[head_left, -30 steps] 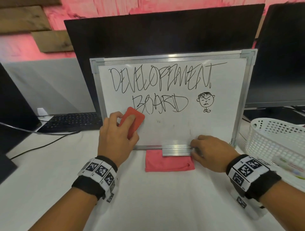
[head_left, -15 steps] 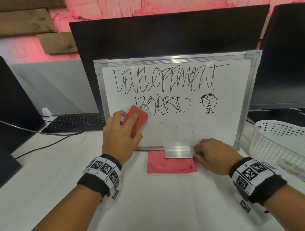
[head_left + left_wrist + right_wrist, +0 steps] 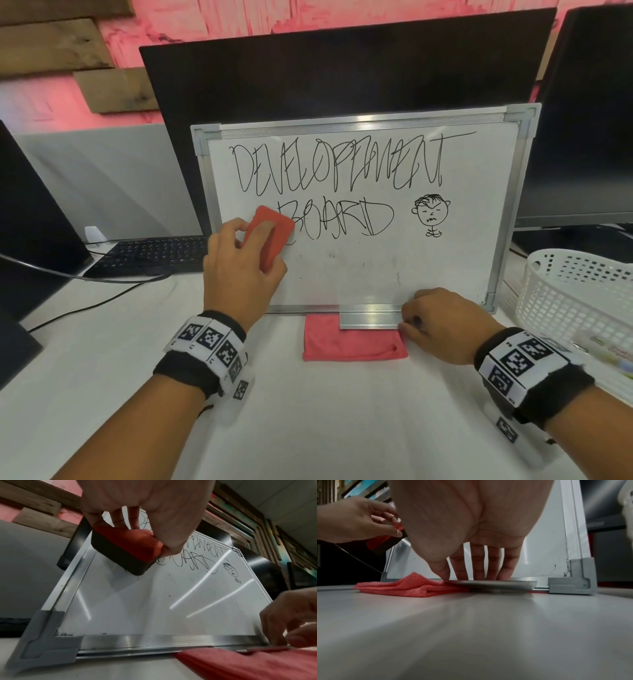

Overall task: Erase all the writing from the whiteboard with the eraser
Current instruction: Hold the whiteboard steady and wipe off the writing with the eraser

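The whiteboard (image 3: 376,274) stands upright on the table, propped against a monitor. It carries "DEVELOPMENT BOARD" in black and a small face doodle (image 3: 431,215). My left hand (image 3: 239,267) grips the red eraser (image 3: 274,229) and holds its dark felt against the board, at the lower left of the "B". The left wrist view shows the eraser (image 3: 130,550) flat on the board (image 3: 154,601). My right hand (image 3: 435,325) rests its fingertips (image 3: 477,574) straight down on the board's metal tray (image 3: 491,584).
A folded pink cloth (image 3: 352,346) lies under the tray. A white perforated basket (image 3: 579,301) stands at the right. A black keyboard (image 3: 154,253) and cables lie at the left. Dark monitors (image 3: 342,68) stand behind and on both sides.
My left hand has slid the eraser up the board to the lower left of the "B". The right hand has stayed on the tray.
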